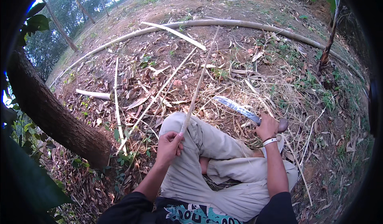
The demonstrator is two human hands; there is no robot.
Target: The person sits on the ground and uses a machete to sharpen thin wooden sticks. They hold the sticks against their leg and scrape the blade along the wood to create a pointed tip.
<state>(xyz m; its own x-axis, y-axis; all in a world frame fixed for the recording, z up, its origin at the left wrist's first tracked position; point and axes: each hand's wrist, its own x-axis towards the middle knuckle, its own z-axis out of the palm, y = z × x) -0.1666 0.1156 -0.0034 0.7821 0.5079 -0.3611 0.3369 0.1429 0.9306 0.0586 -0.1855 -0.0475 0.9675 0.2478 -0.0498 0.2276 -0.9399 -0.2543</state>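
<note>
My left hand [170, 147] is closed around the near end of a long, thin bamboo strip [199, 82], which slants up and away over my left knee. In my right hand [268, 127] is a machete [238, 109], gripped by its dark handle. Its curved blade points away to the left, above the shavings on the ground, and the rounded butt of the handle sticks out to the right of my fist. Blade and strip are apart. My crossed legs in light trousers [223, 144] lie beneath both hands.
A long bamboo pole [223, 23] curves across the ground ahead. Nearer lie a split bamboo piece [175, 35], a short piece [93, 94] and thin strips [117, 104]. A tree trunk [52, 108] leans at the left; a thin stem [329, 44] stands at the right. Pale shavings [255, 92] cover the leaf litter.
</note>
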